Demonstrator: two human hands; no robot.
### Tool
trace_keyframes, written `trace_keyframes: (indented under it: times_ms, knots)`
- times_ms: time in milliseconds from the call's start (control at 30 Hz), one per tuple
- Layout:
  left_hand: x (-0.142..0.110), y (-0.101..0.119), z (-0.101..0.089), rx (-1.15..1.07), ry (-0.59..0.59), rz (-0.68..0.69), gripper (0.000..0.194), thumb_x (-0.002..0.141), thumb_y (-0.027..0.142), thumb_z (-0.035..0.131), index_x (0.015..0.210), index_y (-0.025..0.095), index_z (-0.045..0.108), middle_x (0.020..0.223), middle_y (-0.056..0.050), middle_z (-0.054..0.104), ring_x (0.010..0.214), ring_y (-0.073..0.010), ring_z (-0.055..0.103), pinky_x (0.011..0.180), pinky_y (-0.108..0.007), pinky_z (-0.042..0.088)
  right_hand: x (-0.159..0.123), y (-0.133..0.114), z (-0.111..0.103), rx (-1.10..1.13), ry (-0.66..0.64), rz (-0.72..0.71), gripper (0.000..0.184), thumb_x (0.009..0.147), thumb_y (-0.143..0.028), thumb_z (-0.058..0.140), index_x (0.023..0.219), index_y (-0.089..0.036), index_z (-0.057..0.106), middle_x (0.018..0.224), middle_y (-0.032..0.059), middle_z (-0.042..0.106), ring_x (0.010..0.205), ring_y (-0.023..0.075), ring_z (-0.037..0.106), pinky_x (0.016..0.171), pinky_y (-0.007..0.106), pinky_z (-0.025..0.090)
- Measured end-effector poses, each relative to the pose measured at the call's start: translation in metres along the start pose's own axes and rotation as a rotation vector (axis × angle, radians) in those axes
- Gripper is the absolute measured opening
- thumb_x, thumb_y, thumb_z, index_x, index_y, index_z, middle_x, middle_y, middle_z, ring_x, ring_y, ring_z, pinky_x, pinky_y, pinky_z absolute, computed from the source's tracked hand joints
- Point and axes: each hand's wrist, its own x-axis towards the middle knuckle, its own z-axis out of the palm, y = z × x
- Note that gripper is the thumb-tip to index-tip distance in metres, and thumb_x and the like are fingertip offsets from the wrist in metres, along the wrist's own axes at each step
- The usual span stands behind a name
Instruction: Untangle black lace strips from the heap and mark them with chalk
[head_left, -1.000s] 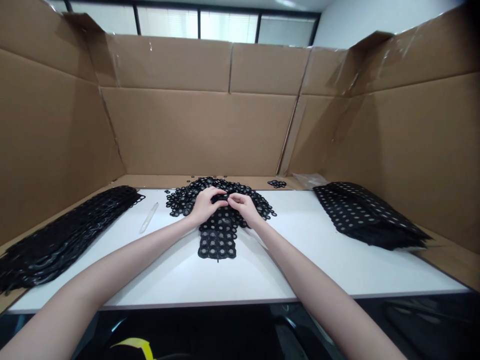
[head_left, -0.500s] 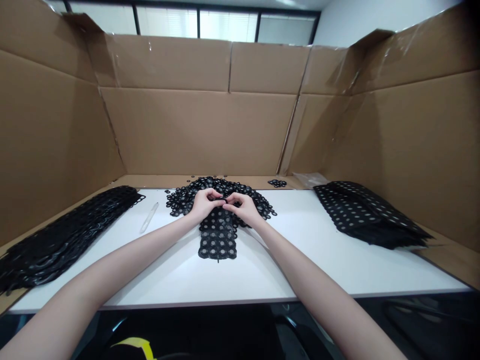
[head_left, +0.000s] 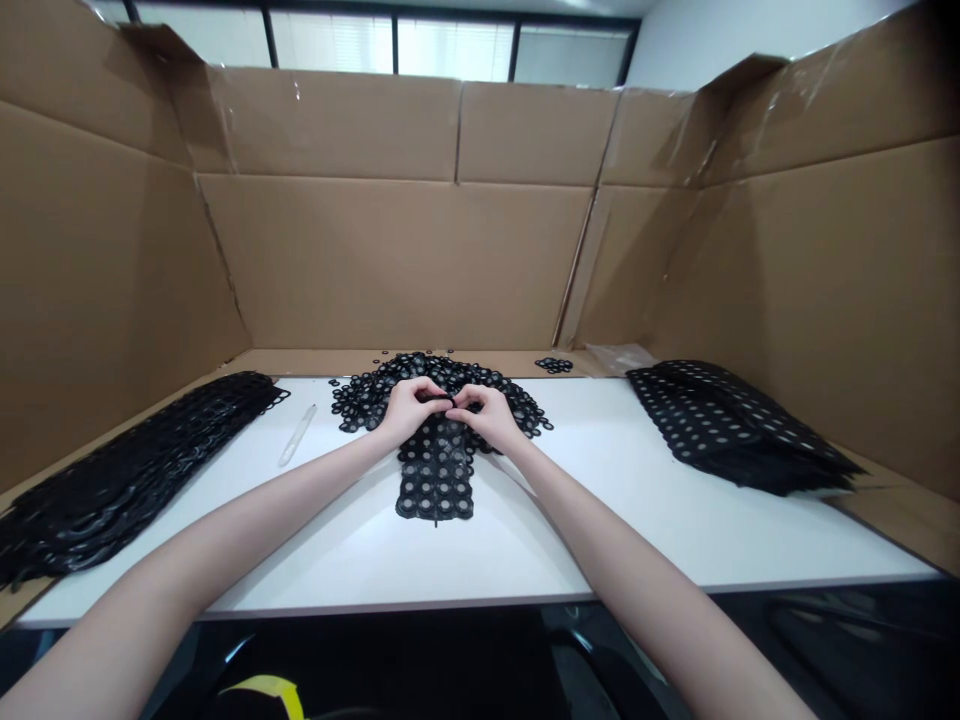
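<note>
A black rubber sheet with rows of round holes (head_left: 435,488) lies lengthwise on the white table. Its far end rises between my two hands. My left hand (head_left: 409,410) pinches that end with thumb and fingers from the left. From the right, my right hand (head_left: 486,415) pinches the same end, its fingertips touching or nearly touching the left thumb. Exactly what sits between the fingertips is too small to make out. Behind and around both hands spreads a heap of small black rings (head_left: 367,385), partly hidden by the hands.
A thick stack of black perforated strips (head_left: 135,465) lies along the left edge. Beside it is a whitish pen-like tool (head_left: 298,436). At the right rests a pile of black perforated sheets (head_left: 727,425). A few loose rings (head_left: 553,366) lie at the back. Cardboard walls (head_left: 390,260) enclose the table.
Both hands have come closer together at the sheet's far end, the right fingers curling inward and slightly left. Over the last half second they stay almost still.
</note>
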Motion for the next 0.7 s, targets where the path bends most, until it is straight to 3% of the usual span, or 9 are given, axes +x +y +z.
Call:
trace_keyframes:
  times_ms: [133, 400, 533, 700]
  knots:
    - [0.0, 0.002, -0.006, -0.023, -0.068, 0.044, 0.022, 0.061, 0.027, 0.076, 0.08, 0.016, 0.071, 0.08, -0.004, 0.07, 0.079, -0.0186, 0.062, 0.078, -0.031, 0.046, 0.0, 0.001, 0.001, 0.032, 0.01, 0.017, 0.015, 0.064, -0.031, 0.071, 0.065, -0.019, 0.062, 0.068, 0.001, 0.066, 0.067, 0.0167, 0.061, 0.07, 0.03, 0.046]
    - [0.001, -0.007, 0.001, -0.061, -0.021, -0.021, 0.023, 0.057, 0.03, 0.078, 0.064, 0.014, 0.063, 0.065, -0.001, 0.064, 0.062, -0.014, 0.056, 0.063, -0.027, 0.043, 0.0, 0.0, 0.002, -0.037, 0.012, -0.004, 0.011, 0.065, -0.028, 0.07, 0.065, -0.02, 0.063, 0.07, 0.0005, 0.068, 0.068, 0.0164, 0.061, 0.069, 0.029, 0.045]
    - [0.0, -0.004, 0.0, 0.045, -0.034, 0.046, 0.02, 0.061, 0.03, 0.076, 0.066, 0.015, 0.064, 0.067, -0.001, 0.065, 0.064, -0.0144, 0.056, 0.064, -0.027, 0.043, -0.001, -0.003, 0.0, -0.077, 0.013, -0.015, 0.011, 0.064, -0.025, 0.071, 0.064, -0.02, 0.062, 0.068, 0.0, 0.067, 0.068, 0.0165, 0.061, 0.071, 0.03, 0.044]
    - [0.003, 0.002, -0.011, 0.078, -0.094, 0.206, 0.013, 0.074, 0.03, 0.068, 0.073, 0.017, 0.07, 0.082, -0.004, 0.066, 0.08, -0.0177, 0.06, 0.077, -0.031, 0.046, -0.003, -0.007, 0.0, -0.134, 0.032, -0.005, 0.013, 0.064, -0.027, 0.073, 0.065, -0.021, 0.062, 0.068, 0.0, 0.067, 0.071, 0.0178, 0.061, 0.074, 0.032, 0.043]
